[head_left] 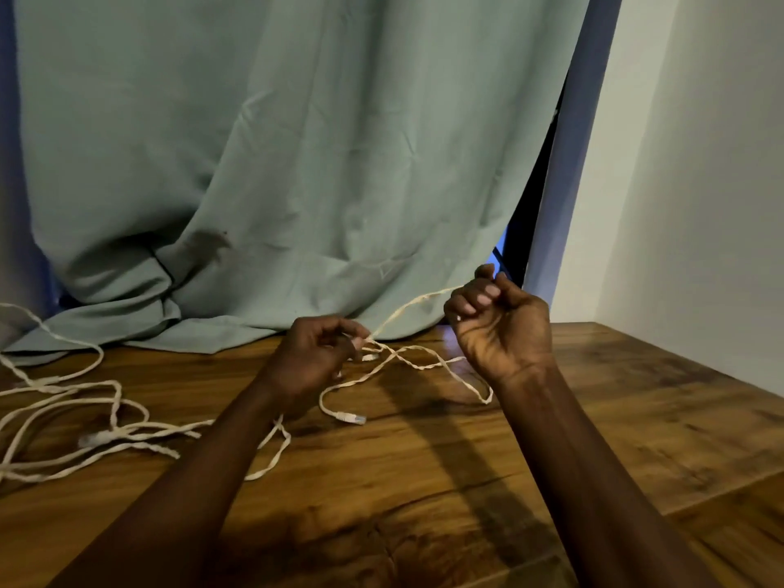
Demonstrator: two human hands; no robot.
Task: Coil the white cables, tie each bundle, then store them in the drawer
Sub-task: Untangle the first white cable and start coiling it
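Cable (418, 300), white and twisted, was pinched by the left hand (316, 358) at frame centre and gripped in the fisted right hand (500, 324); more cable was left tangled at lower left on the wooden table (636, 418)

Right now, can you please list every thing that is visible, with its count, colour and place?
white cables: count unclear, tangled, white, on table at left and centre
cable plug: one, white with clear tip, table centre
table: one, brown wood, foreground
curtain: one, pale green, behind, hem lying on table
wall: one, white, right
left hand: pinching a cable strand
right hand: raised, closed on the same strand
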